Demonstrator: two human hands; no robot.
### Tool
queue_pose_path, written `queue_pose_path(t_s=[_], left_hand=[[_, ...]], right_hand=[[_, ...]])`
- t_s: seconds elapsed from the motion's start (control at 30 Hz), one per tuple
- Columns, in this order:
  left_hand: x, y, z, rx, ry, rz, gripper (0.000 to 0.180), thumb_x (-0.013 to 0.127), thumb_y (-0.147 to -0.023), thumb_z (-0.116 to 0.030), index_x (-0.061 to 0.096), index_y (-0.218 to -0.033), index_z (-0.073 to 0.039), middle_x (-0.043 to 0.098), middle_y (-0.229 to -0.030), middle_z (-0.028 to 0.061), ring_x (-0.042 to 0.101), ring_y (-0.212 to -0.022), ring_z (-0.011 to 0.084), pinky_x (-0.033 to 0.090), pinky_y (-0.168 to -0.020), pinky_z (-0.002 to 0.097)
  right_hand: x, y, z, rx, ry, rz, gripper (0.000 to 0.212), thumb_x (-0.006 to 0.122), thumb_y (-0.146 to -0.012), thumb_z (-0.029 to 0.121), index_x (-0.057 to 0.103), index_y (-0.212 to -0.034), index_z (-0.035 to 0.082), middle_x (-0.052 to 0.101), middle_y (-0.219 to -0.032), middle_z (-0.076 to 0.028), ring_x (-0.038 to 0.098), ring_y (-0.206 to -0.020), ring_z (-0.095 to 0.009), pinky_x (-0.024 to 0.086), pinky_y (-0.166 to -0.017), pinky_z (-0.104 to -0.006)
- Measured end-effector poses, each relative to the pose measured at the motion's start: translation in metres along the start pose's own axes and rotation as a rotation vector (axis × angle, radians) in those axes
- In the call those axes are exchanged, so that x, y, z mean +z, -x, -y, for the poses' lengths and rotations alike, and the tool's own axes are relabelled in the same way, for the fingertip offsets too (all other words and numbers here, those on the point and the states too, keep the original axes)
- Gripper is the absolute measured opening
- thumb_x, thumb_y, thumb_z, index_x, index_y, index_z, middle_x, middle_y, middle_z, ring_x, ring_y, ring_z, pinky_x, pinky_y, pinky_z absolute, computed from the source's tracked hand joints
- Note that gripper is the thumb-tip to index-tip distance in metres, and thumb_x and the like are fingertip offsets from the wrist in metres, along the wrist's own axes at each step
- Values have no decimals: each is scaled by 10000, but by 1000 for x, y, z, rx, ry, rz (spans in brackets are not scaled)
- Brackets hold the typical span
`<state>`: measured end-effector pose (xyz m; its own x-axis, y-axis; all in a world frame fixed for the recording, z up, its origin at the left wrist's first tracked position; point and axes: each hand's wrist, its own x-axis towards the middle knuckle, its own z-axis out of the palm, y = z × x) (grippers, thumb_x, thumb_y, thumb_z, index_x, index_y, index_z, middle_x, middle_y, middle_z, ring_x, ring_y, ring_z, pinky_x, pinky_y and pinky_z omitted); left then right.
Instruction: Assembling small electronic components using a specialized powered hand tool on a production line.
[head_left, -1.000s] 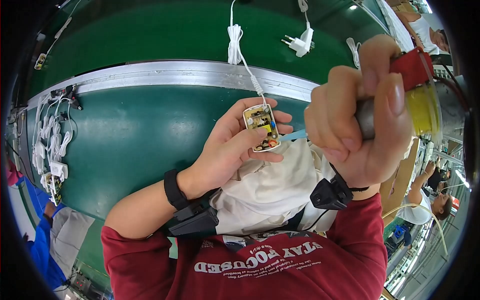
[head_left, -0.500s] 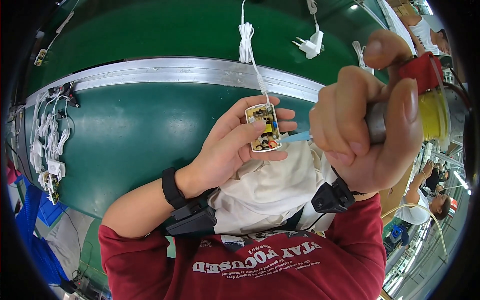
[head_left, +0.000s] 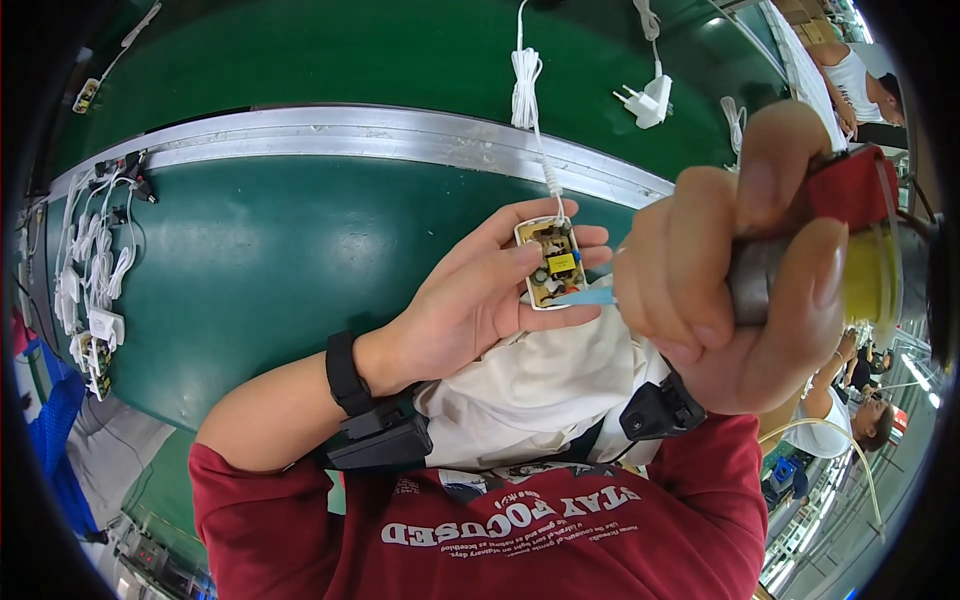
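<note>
My left hand (head_left: 445, 305) holds an open power adapter (head_left: 563, 264), its white half-shell cupped on the fingers and the thumb pressing the board's left edge. A circuit board with a yellow transformer shows inside the shell. My right hand (head_left: 690, 275) is wrapped round a dispensing gun (head_left: 872, 265) with a grey barrel, yellow band and red lever. Its light blue tapered nozzle (head_left: 592, 297) reaches over the lower end of the board; whether the tip touches is unclear. From the adapter's top a white cable (head_left: 525, 90) runs away in a tied bundle.
A metal rail (head_left: 330, 130) crosses between the green bench (head_left: 240, 250) and a green belt (head_left: 330, 60). On the belt lie a white plug (head_left: 648, 102) and another adapter board (head_left: 87, 95). Bundled white cables (head_left: 95, 250) lie at far left. Co-workers (head_left: 850, 85) sit at right.
The nozzle tip has moved from the board's lower right corner further left across its lower end. Both hands, adapter and gun appear slightly further right and lower in view; both grips stay the same.
</note>
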<state>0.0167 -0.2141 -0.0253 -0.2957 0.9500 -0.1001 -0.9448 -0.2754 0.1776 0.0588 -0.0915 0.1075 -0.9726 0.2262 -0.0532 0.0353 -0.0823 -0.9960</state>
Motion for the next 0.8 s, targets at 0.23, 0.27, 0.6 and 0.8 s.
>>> queue_pose_path(t_s=[0.23, 0.27, 0.6, 0.8], left_hand=[[0, 0, -3, -27, 60, 43, 409, 395, -983, -162, 294, -1364, -55, 377, -1378, 172, 403, -1291, 268, 411, -1031, 500], [-1, 0, -3, -23, 65, 46, 410, 395, -983, -164, 293, -1365, -55, 376, -1379, 172, 403, -1291, 268, 411, -1031, 500], [-11, -2, -3, -34, 18, -2, 398, 411, -979, -154, 309, -1355, -73, 387, -1365, 156, 449, -1238, 260, 424, -1024, 480], [-22, -48, -37, 314, -684, 37, 427, 519, -906, -80, 369, -1306, -97, 473, -1159, 138, 539, -1002, 239, 508, -882, 380]], right_hand=[[-5, 0, -5, 16, 40, 2, 368, 326, -1005, 397, 311, -1160, 63, 359, -516, 19, 320, -375, -67, 279, -378, -214], [-6, -1, -6, 16, 45, 1, 368, 328, -1004, 396, 310, -1161, 64, 357, -516, 20, 319, -374, -66, 278, -377, -213], [-19, -5, -18, -101, 20, 40, 369, 352, -1000, 394, 303, -1165, 67, 346, -507, 26, 311, -372, -61, 269, -371, -207], [-6, -12, -36, -230, -180, 134, 341, 368, -1000, 379, 316, -1142, 74, 320, -502, 35, 281, -364, -55, 234, -361, -200]])
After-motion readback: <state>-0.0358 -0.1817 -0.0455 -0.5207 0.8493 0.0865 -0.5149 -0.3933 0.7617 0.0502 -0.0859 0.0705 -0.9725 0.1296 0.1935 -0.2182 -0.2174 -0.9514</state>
